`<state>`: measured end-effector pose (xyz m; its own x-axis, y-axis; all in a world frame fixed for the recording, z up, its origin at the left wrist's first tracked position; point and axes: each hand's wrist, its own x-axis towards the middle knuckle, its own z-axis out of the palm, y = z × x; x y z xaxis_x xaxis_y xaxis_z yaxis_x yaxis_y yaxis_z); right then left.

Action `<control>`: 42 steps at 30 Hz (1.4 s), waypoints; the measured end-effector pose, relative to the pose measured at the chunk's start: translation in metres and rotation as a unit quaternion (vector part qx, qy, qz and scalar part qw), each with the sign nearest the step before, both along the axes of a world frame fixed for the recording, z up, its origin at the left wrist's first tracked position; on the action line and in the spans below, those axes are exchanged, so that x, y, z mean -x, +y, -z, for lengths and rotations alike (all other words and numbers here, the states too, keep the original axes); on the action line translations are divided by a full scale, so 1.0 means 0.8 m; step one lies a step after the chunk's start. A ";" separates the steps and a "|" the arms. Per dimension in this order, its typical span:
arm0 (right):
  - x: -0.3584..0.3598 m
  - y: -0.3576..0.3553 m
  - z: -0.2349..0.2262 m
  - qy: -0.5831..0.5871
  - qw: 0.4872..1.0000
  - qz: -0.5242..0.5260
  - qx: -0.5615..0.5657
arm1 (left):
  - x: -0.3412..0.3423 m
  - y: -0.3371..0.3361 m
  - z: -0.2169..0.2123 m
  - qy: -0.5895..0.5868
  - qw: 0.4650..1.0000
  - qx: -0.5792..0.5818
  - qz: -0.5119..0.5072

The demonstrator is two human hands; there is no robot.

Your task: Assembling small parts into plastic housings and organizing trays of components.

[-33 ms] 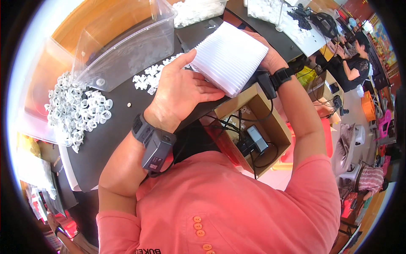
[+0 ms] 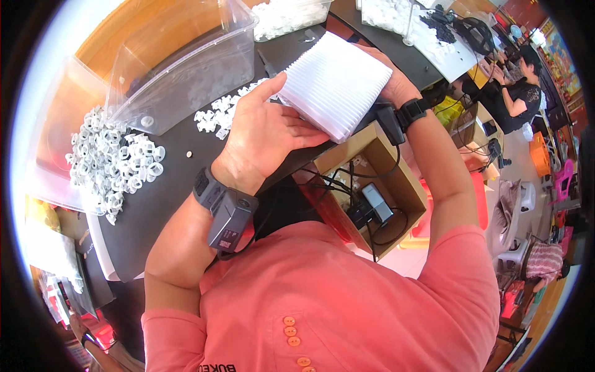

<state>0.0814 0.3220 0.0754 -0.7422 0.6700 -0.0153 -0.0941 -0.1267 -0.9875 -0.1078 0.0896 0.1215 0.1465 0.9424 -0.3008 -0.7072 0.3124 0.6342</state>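
Note:
Between my two hands, tilted above the front edge of the dark table, is a stack of white ridged plastic trays [image 2: 334,84]. My left hand [image 2: 263,133] supports its lower left corner, the fingers lying along the near edge and the thumb raised at the left side. On the far right side, my right hand [image 2: 392,77] grips the stack, its fingertips hidden behind it. Small white plastic parts [image 2: 222,115] lie on the table just beyond my left hand. Farther left sits a heap of whitish ring-shaped plastic pieces [image 2: 118,161].
A clear plastic bin [image 2: 186,77] stands behind the loose parts, and another bin of white pieces [image 2: 291,18] is beyond it. Below my hands, a cardboard box [image 2: 406,214] holds cables and a small grey device [image 2: 377,203]. A co-worker [image 2: 520,102] sits at the far right.

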 end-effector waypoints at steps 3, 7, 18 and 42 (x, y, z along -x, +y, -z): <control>0.006 -0.009 -0.008 0.001 0.999 -0.008 -0.034 | -0.004 -0.004 -0.002 -0.022 1.000 -0.002 -0.020; 0.016 -0.017 -0.022 0.010 1.000 -0.010 -0.007 | -0.005 -0.010 -0.004 -0.024 0.999 -0.003 -0.044; 0.028 -0.045 -0.052 0.005 0.994 0.004 0.106 | 0.019 -0.014 0.004 -0.042 0.998 0.016 -0.040; 0.031 -0.086 -0.093 -0.063 0.990 -0.021 -0.124 | 0.010 -0.004 0.003 0.074 0.989 0.106 -0.065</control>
<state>0.0565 0.2529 0.1495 -0.7715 0.6342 0.0506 0.0330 0.1194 -0.9923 -0.1155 0.0867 0.1192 -0.0333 0.8634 -0.5034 -0.6541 0.3620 0.6642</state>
